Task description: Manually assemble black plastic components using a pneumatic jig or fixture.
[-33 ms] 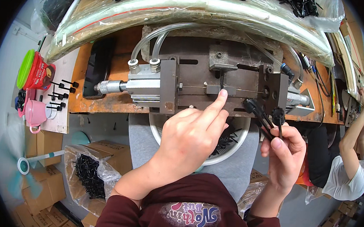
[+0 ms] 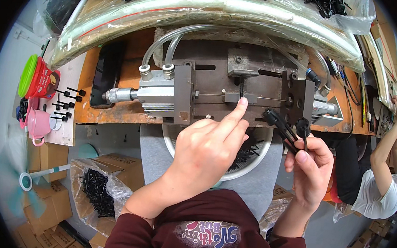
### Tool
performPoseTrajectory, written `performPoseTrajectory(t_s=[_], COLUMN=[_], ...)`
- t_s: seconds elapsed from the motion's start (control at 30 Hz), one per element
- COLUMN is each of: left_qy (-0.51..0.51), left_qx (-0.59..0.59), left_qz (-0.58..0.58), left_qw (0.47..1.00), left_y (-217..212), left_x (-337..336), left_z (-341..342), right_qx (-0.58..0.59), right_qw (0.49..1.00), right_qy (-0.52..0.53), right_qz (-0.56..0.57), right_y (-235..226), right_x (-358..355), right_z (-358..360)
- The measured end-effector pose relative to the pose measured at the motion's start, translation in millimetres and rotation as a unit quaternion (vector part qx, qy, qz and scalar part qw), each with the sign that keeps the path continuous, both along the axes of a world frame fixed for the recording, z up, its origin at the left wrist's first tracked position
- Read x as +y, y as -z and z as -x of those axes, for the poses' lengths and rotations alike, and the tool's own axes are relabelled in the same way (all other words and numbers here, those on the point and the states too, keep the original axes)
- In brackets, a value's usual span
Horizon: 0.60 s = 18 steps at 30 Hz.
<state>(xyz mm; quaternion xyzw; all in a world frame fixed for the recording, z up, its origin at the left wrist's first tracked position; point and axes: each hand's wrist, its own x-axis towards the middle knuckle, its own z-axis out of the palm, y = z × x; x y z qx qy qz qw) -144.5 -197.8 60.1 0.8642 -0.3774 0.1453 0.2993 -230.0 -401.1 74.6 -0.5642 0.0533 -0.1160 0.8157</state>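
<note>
My left hand (image 2: pixel 210 148) reaches over a metal clamping fixture (image 2: pixel 209 104), its index finger stretched out and the other fingers loosely bent. The fingertip touches the lower end of a thin black rod (image 2: pixel 241 86) standing at the small central block (image 2: pixel 232 98); the contact point is partly hidden by the finger. Nothing shows gripped in this hand. To the right, my right hand (image 2: pixel 313 166) is closed on several black plastic stems with round heads (image 2: pixel 279 122), one head (image 2: pixel 303 126) pointing up. A thin metal wire runs sideways across the fixture, level with the block.
Clear hoses (image 2: pixel 169 43) join metal cylinders at the fixture's sides. Below, a white basket (image 2: pixel 262 160) holds black parts on my lap. A phone (image 2: pixel 108 71), pink cup (image 2: pixel 39 123) and loose black pieces lie left. Another person (image 2: pixel 378 192) works at the right.
</note>
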Motion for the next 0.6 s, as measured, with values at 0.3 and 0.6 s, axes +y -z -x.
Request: performPoseTrajectory(t_s=[0.3,0.6], left_qy=[0.15,0.075], left_qx=[0.446,0.295], left_qz=[0.305,0.337], left_qw=[0.828,0.891], left_y=[-18.2,-17.2], left_x=[20.9,43.4], left_z=[-4.1,2.9], right_qx=[0.061,0.043], right_qw=[0.989,0.999], right_qy=[-0.117,-0.013], right_qz=[-0.067,-0.023], right_y=[6.0,7.0], right_x=[3.2,-4.0], right_z=[-2.7,-2.5])
